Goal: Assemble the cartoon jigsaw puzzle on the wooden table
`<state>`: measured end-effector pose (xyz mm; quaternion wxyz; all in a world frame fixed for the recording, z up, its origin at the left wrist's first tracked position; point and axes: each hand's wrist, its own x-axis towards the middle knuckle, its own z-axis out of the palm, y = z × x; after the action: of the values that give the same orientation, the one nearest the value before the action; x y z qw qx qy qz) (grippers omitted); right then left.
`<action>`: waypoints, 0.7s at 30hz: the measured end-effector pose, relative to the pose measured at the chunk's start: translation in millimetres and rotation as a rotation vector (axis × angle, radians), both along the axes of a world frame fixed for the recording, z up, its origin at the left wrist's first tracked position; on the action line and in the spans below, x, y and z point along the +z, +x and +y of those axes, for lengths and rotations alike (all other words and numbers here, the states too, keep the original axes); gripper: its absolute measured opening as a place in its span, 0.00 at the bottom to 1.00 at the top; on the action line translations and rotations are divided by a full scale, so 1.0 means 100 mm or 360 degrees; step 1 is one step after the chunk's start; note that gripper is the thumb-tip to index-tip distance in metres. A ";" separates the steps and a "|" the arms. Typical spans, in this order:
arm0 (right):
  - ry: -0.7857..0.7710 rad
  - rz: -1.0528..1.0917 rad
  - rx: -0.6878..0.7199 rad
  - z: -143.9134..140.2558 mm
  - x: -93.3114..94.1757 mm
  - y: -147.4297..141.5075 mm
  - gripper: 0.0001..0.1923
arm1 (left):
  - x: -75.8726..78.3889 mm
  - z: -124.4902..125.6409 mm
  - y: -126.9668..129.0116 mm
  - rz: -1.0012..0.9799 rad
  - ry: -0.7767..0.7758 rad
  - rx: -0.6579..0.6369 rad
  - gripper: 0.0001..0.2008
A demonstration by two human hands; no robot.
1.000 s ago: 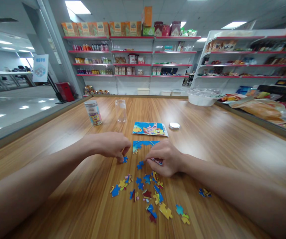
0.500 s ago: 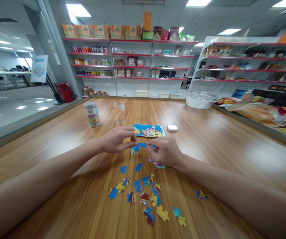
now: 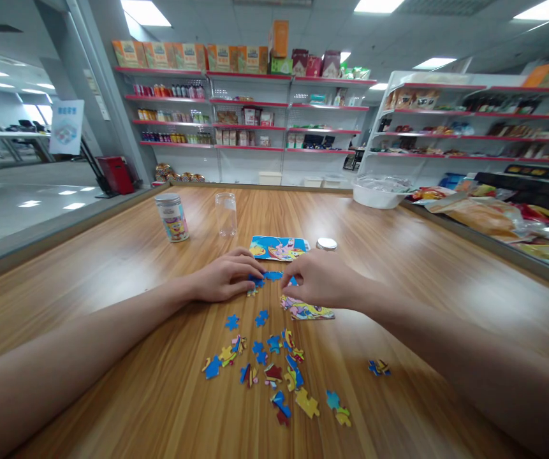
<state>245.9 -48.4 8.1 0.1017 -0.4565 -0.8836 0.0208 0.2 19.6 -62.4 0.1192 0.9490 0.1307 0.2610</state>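
Hands have dropped onto the blue puzzle strip, left hand and right hand pinching its ends.

Both forearms are bare from the near edge of the view up to the wrists, with no sleeve, cuff, watch, bracelet or glove to be seen on either. The left hand and the right hand are bare too, with no ring showing on the fingers; the nails look short and unpainted, though small in view
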 end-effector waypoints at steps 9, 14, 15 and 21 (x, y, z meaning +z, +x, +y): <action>-0.0400 -0.0209 0.0523 -0.29 0.12 -0.10 0.10 | -0.01 0.00 0.00 -0.0021 -0.0035 0.0003 0.11; -0.0409 -0.0329 0.0502 -0.28 -0.01 -0.16 0.11 | 0.01 -0.01 0.00 -0.0011 -0.0054 0.0007 0.11; -0.0407 -0.0337 0.0503 -0.29 -0.01 -0.17 0.10 | 0.01 -0.01 0.00 -0.0011 -0.0056 0.0006 0.11; -0.0526 -0.0339 0.0473 -0.29 -0.01 -0.20 0.07 | 0.03 -0.02 0.01 -0.0016 -0.0067 0.0008 0.11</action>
<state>226.4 -77.6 6.7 -0.0721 -0.3317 -0.9314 0.1315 0.9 17.2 -59.7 0.1391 0.9446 0.1380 0.2633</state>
